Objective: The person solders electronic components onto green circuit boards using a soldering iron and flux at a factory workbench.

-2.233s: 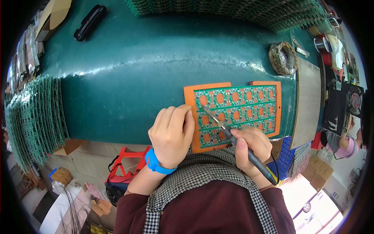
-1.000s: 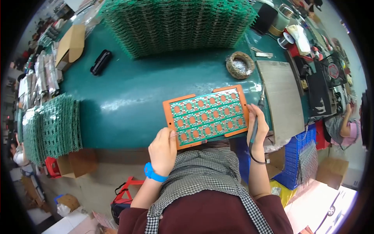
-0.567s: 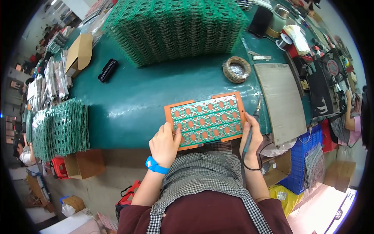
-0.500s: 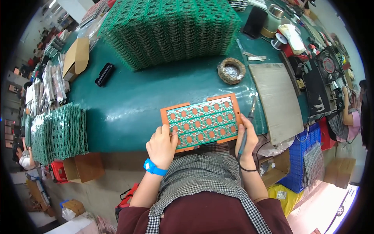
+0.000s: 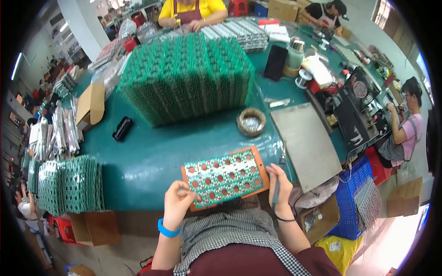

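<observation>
A green circuit board panel (image 5: 222, 177) with rows of round openings lies in an orange tray (image 5: 261, 172) at the table's front edge. My left hand (image 5: 177, 202) is at its lower left corner, thumb and fingers pinched together on the panel's edge. Beside the tray's right edge, my right hand (image 5: 282, 187) is closed around a soldering iron (image 5: 275, 193), its tip pointing away from me and its cable running down by the wrist. The right fingertips are close to the tray's edge; whether they touch it I cannot tell.
A tall stack of green panels (image 5: 184, 87) stands behind. More panels (image 5: 69, 186) stand at left. A round tip-cleaner pot (image 5: 251, 122), grey board (image 5: 306, 142), black case (image 5: 122, 129), phone (image 5: 276, 63) and solder spool (image 5: 303, 79) lie around. Co-workers (image 5: 192, 13) sit across and at right.
The view has tilted up, showing more of the far side. My left hand has shifted from the tray's left edge to a pinch at the panel's corner. The right hand still holds the soldering iron.
</observation>
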The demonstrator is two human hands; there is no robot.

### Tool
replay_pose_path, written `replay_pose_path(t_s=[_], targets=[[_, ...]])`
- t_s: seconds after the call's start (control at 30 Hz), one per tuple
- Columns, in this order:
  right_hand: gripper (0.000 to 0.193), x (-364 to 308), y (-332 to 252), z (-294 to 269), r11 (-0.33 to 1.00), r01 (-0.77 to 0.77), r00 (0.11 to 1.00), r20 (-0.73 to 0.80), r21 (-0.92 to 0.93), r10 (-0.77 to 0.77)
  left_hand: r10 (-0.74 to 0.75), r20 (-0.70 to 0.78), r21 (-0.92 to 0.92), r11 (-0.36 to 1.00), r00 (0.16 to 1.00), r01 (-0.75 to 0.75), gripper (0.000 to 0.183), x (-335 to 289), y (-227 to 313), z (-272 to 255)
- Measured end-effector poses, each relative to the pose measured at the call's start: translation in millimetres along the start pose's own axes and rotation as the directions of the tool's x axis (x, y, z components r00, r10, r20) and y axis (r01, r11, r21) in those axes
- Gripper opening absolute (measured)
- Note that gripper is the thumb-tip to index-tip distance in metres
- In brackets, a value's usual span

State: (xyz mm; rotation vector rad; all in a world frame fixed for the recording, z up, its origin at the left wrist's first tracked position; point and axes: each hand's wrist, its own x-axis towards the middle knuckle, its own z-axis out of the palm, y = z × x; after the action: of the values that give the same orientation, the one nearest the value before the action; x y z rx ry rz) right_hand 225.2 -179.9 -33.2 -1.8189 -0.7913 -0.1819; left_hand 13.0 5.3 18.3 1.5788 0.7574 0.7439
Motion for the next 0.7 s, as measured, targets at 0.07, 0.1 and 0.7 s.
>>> replay_pose_path(t_s=[0.07,0.1,0.7], targets=[[0.018,19,-27,-27,0.968,-0.205,0.978,0.058,0.141,0.199,-0.366,0.272,-0.276,0.856,0.890,0.436,0.017,2,-3,-14],[0.017,38,-47,-49,0.901,-0.347,0.937,0.137,0.262,0.321,-0.354,0.267,-0.283,0.860,0.896,0.424,0.017,3,-9,-14],[0.028,345,14,48,0.972,0.195,0.967,0.191,-0.134,-0.167,0.170,-0.797,-0.029,0.948,0.579,-0.318,0.019,-73,76,-252]])
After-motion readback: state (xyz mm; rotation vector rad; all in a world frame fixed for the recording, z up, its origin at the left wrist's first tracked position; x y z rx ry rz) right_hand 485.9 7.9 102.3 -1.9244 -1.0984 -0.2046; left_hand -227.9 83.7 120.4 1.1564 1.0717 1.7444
